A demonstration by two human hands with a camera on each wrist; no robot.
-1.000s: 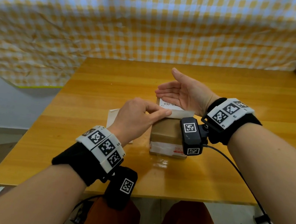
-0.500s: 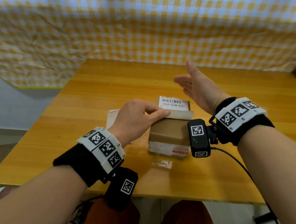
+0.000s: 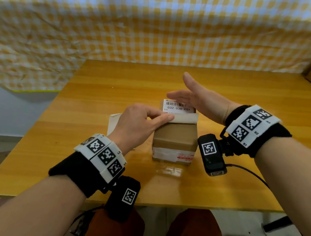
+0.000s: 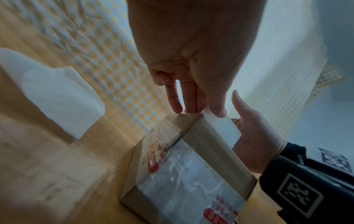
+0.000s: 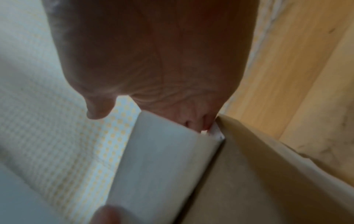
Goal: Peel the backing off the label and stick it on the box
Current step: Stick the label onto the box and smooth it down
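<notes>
Head view: bright, even light; glare patch on bench [image 3: 167,170] near front edge; wide-angle bowing at edges. Wrist views: dim, motion-blurred, backlit palms dark.

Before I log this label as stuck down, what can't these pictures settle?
- Label: the far edge on the box is hidden in the head view by the right hand.
- Small print under the code: too small in the head view.
- Near flap: the left hand pinches it; the right wrist view is blurred.
</notes>
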